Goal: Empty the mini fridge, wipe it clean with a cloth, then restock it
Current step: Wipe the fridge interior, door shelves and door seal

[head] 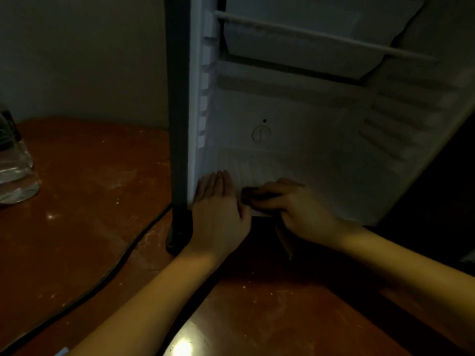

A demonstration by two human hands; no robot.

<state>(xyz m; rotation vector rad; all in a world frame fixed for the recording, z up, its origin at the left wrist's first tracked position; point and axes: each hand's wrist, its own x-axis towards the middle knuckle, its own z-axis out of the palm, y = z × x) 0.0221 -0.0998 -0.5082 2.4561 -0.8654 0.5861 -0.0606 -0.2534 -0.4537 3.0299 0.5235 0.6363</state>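
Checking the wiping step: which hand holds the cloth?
The right hand, curled round the dark cloth; the left hand lies flat and empty on the mini fridge floor.

Brown table (77,227) bears fridge (308,119), cable (123,255), water bottles (15,176).

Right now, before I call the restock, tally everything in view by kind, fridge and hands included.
Mini fridge: 1
Hands: 2, left hand and right hand
Dark cloth: 1
Clear bottles: 2
Black cable: 1
Total: 7
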